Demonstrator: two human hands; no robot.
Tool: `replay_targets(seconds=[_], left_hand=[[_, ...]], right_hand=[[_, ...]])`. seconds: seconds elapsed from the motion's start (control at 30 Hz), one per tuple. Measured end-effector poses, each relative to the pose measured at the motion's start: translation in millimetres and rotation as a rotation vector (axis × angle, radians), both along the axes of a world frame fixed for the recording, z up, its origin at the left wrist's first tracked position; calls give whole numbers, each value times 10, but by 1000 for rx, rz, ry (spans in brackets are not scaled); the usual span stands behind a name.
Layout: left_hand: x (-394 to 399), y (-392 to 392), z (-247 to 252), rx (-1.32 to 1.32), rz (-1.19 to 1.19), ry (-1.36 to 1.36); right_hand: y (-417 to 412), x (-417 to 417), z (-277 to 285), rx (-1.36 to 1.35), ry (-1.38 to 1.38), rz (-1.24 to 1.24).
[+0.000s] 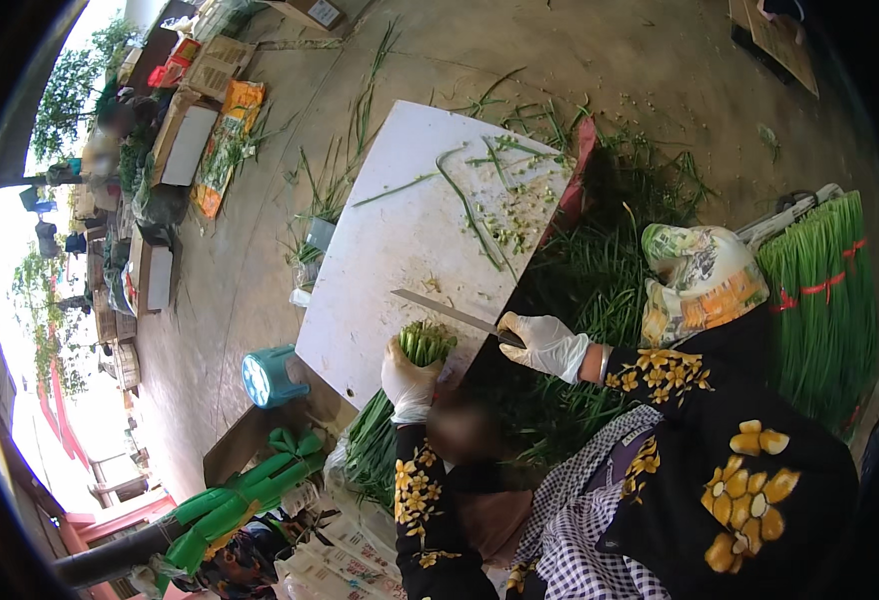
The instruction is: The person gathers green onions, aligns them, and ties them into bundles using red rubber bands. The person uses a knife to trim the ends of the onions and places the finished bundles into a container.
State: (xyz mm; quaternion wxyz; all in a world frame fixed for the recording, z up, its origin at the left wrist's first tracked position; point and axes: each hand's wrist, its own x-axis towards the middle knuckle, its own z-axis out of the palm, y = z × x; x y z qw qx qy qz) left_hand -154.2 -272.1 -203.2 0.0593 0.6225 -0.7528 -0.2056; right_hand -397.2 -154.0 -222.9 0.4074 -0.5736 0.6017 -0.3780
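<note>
My left hand point(411, 381), in a white glove, grips a bundle of leafy green stalks point(426, 343) near its cut, pale-green ends. Those ends rest at the near edge of a white board point(379, 247), and long green leaves point(376, 442) trail down below the hand. In my right hand point(548, 346), also gloved, is the handle of a long straight knife point(443, 308). Its blade lies above the board, pointing left, just beyond the stalk ends and apart from them. Chopped stalk bits point(511, 221) and loose leaves point(458, 191) are scattered on the board's far right part.
Loose greens point(604, 285) are heaped right of the board. Bundles with red ties point(822, 292) stand at far right, beside a printed sack point(702, 277). A blue plastic stool point(274, 375) stands left. Cardboard boxes point(184, 135) and a blurred person are at upper left.
</note>
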Motion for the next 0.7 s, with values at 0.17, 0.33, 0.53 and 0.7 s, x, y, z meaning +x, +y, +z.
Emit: replay_targets(seconds=[0.17,0.33,0.53,0.7], left_hand=[[-58,207,-23,-117,-14,-286],[-89,208,-1,-92,-99,-358],[-134,100,39,37,3,-352],[-10,211,-15,-95,7,-173]], right_hand=[[-1,52,-38,-69,109,49],[33,33,9,90,251,71],[37,71,3,-19,272,114],[51,94,56,-114,274,-32]])
